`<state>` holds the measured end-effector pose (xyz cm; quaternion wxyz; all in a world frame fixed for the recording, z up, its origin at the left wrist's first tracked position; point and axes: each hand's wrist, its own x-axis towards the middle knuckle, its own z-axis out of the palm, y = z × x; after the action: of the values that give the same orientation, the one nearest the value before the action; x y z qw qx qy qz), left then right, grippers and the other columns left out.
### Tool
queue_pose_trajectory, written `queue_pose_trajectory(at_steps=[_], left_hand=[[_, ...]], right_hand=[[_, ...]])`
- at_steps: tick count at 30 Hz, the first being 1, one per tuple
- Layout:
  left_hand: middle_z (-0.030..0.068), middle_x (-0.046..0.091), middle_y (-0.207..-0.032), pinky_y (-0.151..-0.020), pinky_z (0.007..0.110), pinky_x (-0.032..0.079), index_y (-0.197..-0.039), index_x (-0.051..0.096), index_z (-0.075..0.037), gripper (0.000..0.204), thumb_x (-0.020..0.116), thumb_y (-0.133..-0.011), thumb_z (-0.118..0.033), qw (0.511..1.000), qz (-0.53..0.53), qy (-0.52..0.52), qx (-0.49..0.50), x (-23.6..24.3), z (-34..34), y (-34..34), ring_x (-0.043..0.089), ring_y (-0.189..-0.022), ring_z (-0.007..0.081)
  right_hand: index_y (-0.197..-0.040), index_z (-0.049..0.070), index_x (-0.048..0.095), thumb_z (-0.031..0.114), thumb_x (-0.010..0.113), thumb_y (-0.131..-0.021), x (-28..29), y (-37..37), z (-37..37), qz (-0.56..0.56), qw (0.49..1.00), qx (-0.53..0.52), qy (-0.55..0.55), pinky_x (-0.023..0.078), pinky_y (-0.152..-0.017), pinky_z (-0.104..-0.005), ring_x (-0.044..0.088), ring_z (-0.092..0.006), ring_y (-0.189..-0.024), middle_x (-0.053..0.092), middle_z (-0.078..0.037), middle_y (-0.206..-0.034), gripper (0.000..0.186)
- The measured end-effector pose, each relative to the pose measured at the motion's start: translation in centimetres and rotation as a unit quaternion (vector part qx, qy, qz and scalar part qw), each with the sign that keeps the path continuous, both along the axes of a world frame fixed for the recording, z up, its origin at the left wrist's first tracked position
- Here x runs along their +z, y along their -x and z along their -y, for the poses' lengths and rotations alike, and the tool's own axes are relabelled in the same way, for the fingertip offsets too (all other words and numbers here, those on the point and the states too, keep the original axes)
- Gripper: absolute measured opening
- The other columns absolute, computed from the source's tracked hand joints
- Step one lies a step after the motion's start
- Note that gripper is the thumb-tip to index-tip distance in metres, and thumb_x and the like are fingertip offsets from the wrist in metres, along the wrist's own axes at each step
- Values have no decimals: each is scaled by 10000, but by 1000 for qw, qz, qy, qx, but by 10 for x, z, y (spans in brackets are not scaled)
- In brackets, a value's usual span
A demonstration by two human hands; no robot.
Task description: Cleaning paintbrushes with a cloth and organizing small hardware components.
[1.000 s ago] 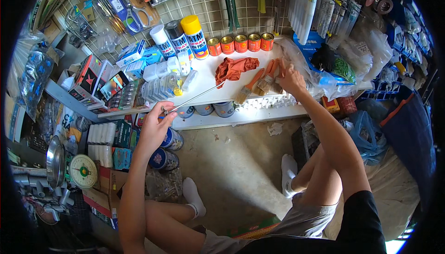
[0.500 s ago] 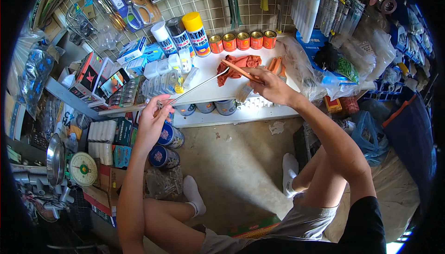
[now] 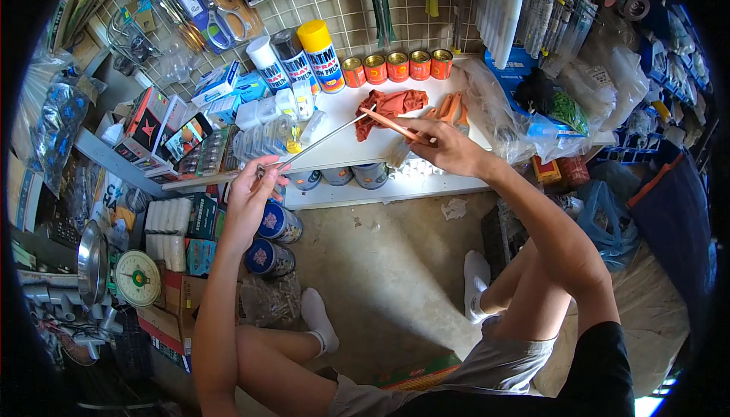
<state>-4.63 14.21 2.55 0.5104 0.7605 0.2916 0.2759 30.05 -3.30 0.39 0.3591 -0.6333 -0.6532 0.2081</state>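
Both my hands hold what looks like a paint roller frame above the white shelf. Its orange handle (image 3: 397, 127) is in my right hand (image 3: 447, 145), closed round the rear part. From the handle's far tip a thin metal rod (image 3: 323, 140) slants down to the left. My left hand (image 3: 254, 191) pinches the rod's near end between its fingers. The handle and rod meet over a crumpled rust-red cloth (image 3: 407, 102). Under my right hand a paintbrush (image 3: 397, 152) shows only its pale bristles. Orange-handled tools (image 3: 455, 109) lie just beyond that hand.
Spray cans (image 3: 321, 56) and several small orange tins (image 3: 398, 69) line the back of the white shelf (image 3: 342, 157). Clear plastic packs (image 3: 266, 139) stand left, plastic bags (image 3: 498, 98) right. Blue-lidded cans (image 3: 270, 257) and a dial scale (image 3: 138, 277) sit lower left.
The roller frame has turned slightly, so the bend at the rod's far end no longer shows as a hook. My right hand has shifted a little; my left hand stays nearly still.
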Motion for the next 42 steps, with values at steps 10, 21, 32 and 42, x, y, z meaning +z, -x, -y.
queue_pose_trajectory(at_steps=[10, 21, 32, 42], left_hand=[[170, 658, -1316, -818, 295, 554, -1400, 511, 29, 419, 540, -1087, -248, 998, 33, 59, -17, 5, 25, -15, 676, -1142, 205], [142, 607, -1399, -818, 293, 562, -1406, 509, 15, 407, 532, -1090, -240, 992, 19, 58, -107, 7, 54, -36, 633, -1202, 176], [122, 594, -1359, -915, 336, 604, -1343, 515, -4, 321, 490, -1108, -222, 982, 74, 130, -114, 6, 65, -42, 627, -1227, 208], [207, 588, -1371, -947, 438, 524, -1232, 592, 16, 336, 586, -897, 54, 926, 92, -348, -117, 70, 137, -17, 654, -1112, 331]], right_hand=[[-1613, 152, 289, 293, 718, -929, 6, 43, 5, 240, 970, 14, -46, 565, -920, -459, 684, -365, -1022, 642, -174, -1242, 819], [-1603, 162, 313, 488, 711, -929, 12, 60, -5, 4, 984, 127, 127, 573, -872, -379, 688, -242, -989, 606, -103, -1245, 848], [-1490, 93, 492, 285, 650, -1033, 47, 67, 8, -356, 900, 225, 108, 524, -828, -286, 651, -123, -991, 658, -65, -1205, 520], [-1103, 19, 742, 502, 438, -1091, 39, 56, -2, -419, 906, -58, 27, 545, -745, -277, 688, -126, -790, 757, -75, -908, 572]])
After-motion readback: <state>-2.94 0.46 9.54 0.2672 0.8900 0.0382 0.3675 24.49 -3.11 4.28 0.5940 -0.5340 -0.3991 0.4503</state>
